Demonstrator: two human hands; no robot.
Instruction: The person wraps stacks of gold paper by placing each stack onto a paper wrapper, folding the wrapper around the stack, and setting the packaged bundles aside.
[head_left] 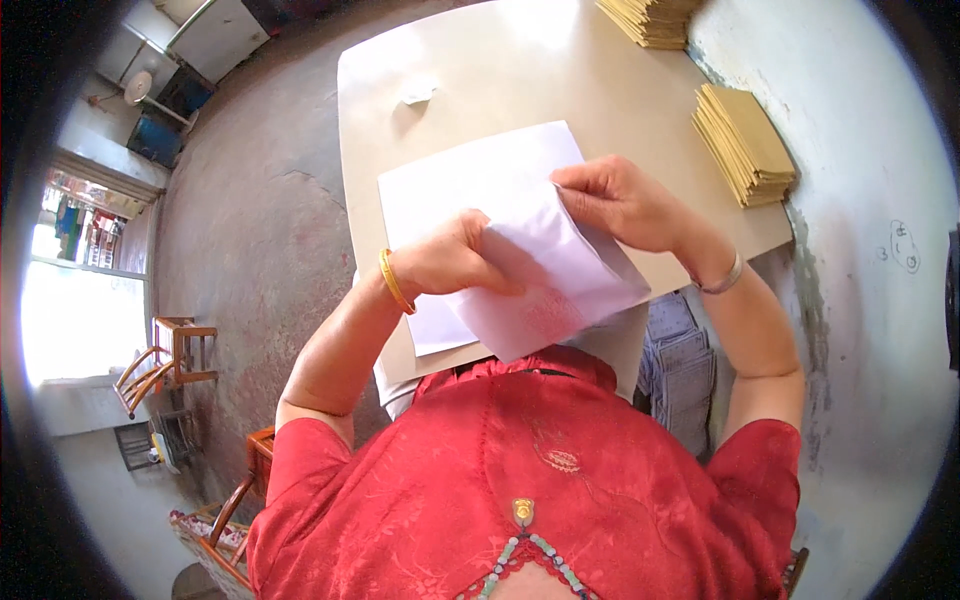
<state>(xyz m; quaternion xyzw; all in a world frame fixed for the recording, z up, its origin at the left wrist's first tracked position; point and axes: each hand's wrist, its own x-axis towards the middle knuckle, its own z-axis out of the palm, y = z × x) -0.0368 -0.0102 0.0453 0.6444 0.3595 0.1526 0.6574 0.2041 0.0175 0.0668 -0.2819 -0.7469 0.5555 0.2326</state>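
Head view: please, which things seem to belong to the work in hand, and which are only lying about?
Seemingly in the job:
- held white paper, between both hands' fingers
- white sheet beneath it
- table

Probably lying about:
- small white scrap
- wooden chair by the window
- brown paper stacks, untouched, though perhaps related

A beige tabletop extends under and beyond the left hand and the right hand. White paper lies flat beneath the left hand; a small white scrap sits ahead of it. Ahead and right of the right hand is 1 yellow-brown paper stack, with a 2nd stack farther ahead.
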